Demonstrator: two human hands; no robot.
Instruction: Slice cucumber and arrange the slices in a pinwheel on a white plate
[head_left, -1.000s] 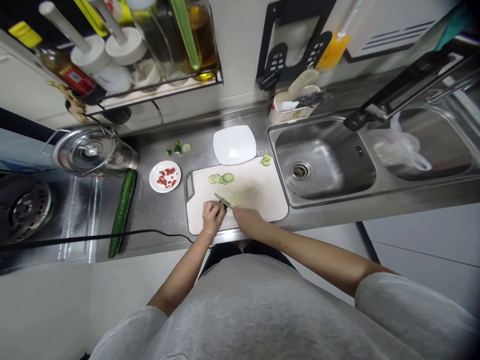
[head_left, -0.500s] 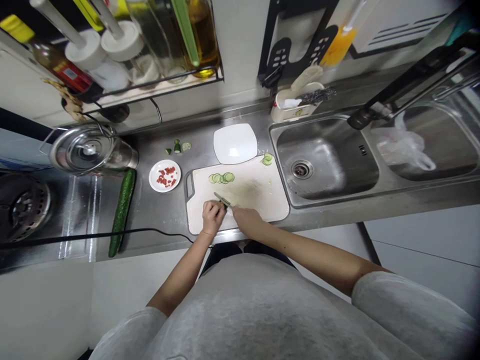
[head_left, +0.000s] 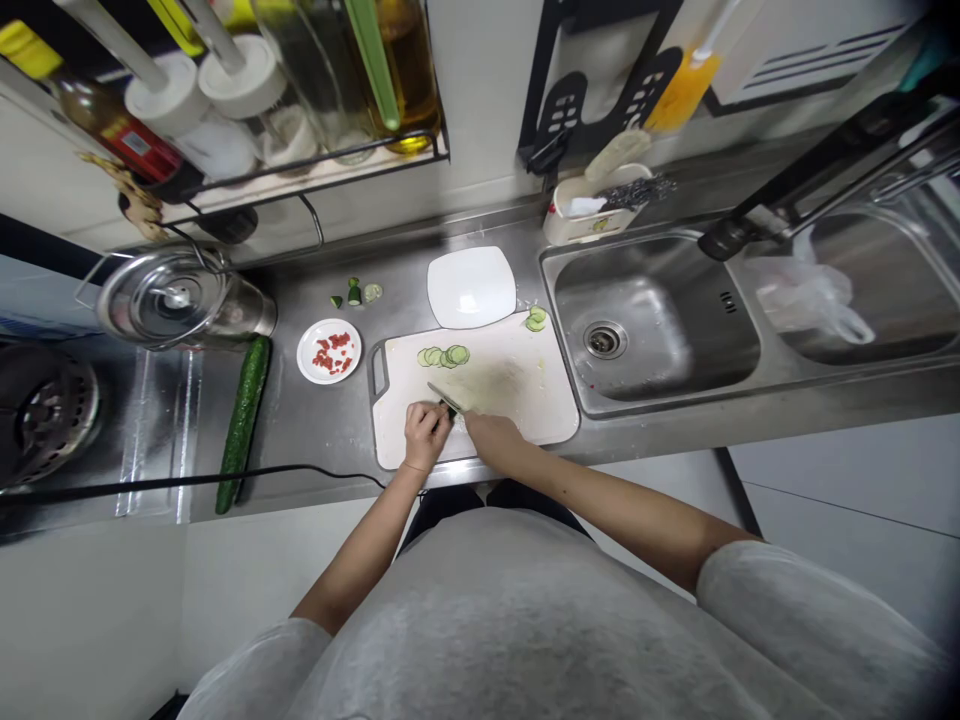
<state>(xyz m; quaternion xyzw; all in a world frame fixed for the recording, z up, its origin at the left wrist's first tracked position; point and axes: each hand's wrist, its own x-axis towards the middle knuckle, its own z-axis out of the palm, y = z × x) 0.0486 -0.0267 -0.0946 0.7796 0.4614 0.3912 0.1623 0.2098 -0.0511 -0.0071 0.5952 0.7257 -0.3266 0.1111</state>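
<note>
My right hand (head_left: 491, 438) is closed round the handle of a knife (head_left: 445, 396), whose blade points up and left over the white cutting board (head_left: 510, 400). Just left of the blade, the fingers of my left hand (head_left: 425, 432) press on a small dark green cucumber piece (head_left: 450, 410), mostly hidden under them. A row of thin cucumber slices (head_left: 444, 356) lies on the board beyond the knife. More cucumber slices (head_left: 535, 319) sit at its far right corner.
Behind the board is a white square plate (head_left: 471, 288). A round plate (head_left: 329, 351) with red chopped bits and a whole cucumber (head_left: 244, 425) lie to the left, near a black cable (head_left: 300, 467). The sink (head_left: 652, 320) is at the right, a steel pot (head_left: 180, 300) far left.
Both hands and the knife stay almost in the same place at the cucumber piece. The view has shifted very slightly; nothing else visibly differs.
</note>
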